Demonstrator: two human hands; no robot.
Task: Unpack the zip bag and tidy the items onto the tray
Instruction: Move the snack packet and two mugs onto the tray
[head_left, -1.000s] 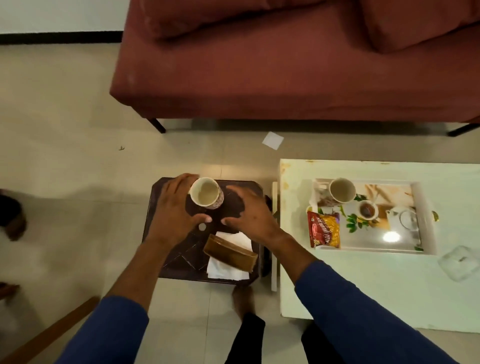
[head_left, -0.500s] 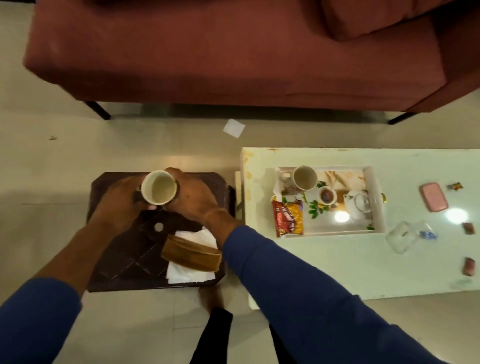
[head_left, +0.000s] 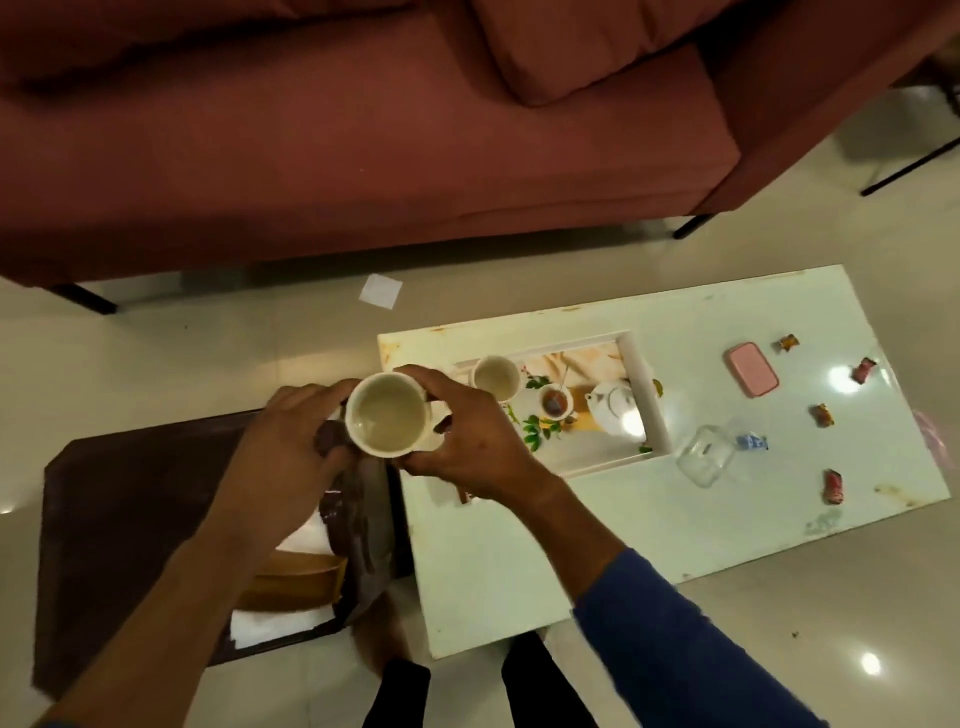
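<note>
Centre frame, both hands grip a cream cup (head_left: 387, 414): left hand (head_left: 291, 441) curled round its left side, right hand (head_left: 467, 441) round its right. A white table (head_left: 675, 509) carries the tray (head_left: 641, 384) at centre right; a maroon sofa (head_left: 311, 156) fills the top over pale tiled floor (head_left: 156, 353).

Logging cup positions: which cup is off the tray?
The cup held in both hands; the other cup stands in the tray.
</note>
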